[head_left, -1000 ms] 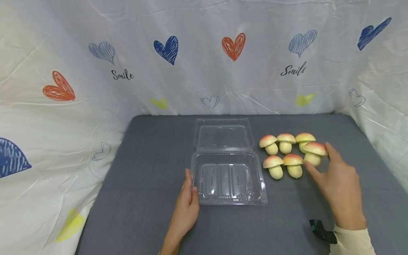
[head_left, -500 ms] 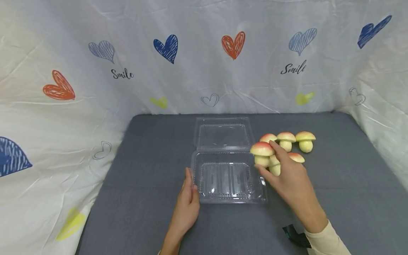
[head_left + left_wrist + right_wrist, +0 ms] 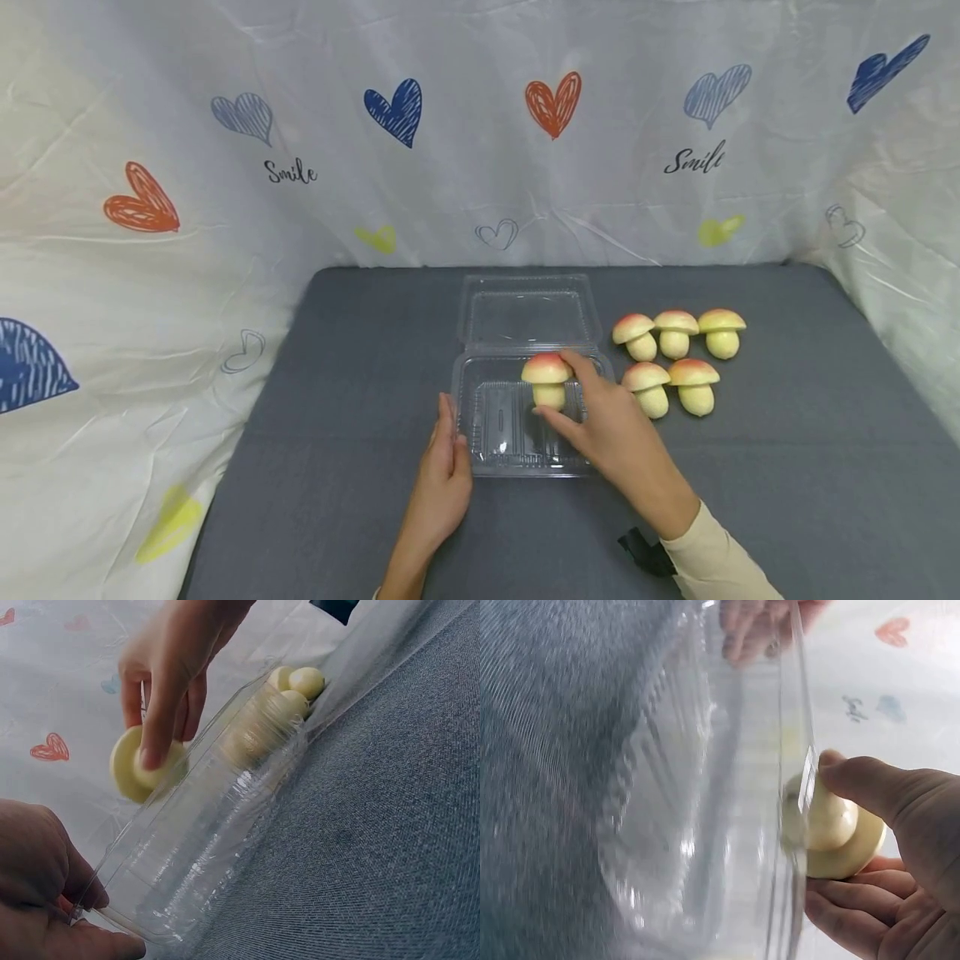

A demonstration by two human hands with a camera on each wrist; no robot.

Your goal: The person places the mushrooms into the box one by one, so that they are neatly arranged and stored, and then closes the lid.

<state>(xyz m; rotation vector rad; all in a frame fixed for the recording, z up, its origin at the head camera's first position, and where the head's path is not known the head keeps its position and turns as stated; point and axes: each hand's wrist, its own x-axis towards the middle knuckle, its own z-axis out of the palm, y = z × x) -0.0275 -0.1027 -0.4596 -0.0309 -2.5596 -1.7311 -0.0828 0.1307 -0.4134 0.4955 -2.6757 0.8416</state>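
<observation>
Between thumb and fingers, my right hand holds a toy mushroom with a red-and-yellow cap and pale stem. It hangs over the bottom half of a clear plastic clamshell container, whose lid lies folded back. In the left wrist view the mushroom overlaps the container's top rim, cap outward. My left hand pinches the container's left edge, thumb on one side of the rim and fingers on the other. From the right wrist, the mushroom's stem shows through the clear wall.
Right of the container, several more toy mushrooms lie in two rows on the grey tablecloth. A white curtain printed with hearts hangs behind the table. A dark strap sits by the right sleeve.
My right hand has carried the mushroom leftward from the right end of the group to over the container. The left hand stays at the container's left edge.
</observation>
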